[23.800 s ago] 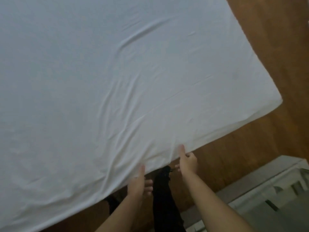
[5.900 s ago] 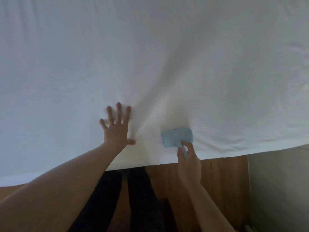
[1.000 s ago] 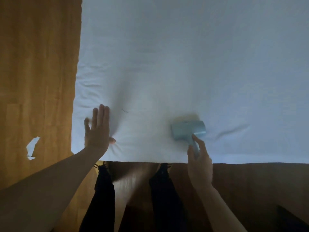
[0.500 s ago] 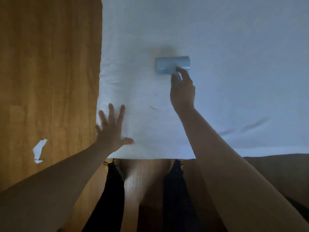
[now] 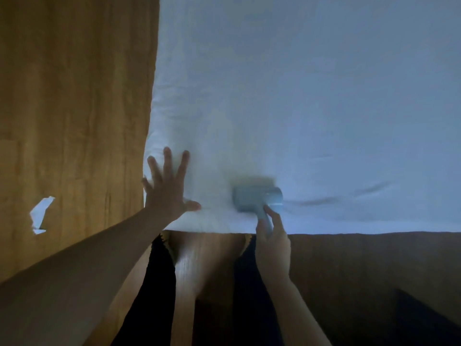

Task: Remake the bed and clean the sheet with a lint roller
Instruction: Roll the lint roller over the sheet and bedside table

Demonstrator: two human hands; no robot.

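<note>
Lint roller (image 5: 258, 199) is laid on the white sheet (image 5: 311, 101) close to the bed's near edge, right of the near-left corner; its pale blue head is motion-blurred. Its handle is gripped by the right hand (image 5: 272, 242), fingers curled round it, index finger stretched along the stem toward the head, forearm reaching in from the lower right. Left hand (image 5: 168, 189) is pressed flat on the sheet at the near-left corner, fingers spread and straight, thumb pointed toward the roller, nothing held; the arm is extended from the lower left. A few shallow creases are seen in the sheet right of the roller. Wooden floor (image 5: 74, 96) is shown left of and below the bed. A white paper scrap (image 5: 41, 214) is lying on the floor well left of the bed. Dark trouser legs (image 5: 159, 283) are seen below the near edge.
</note>
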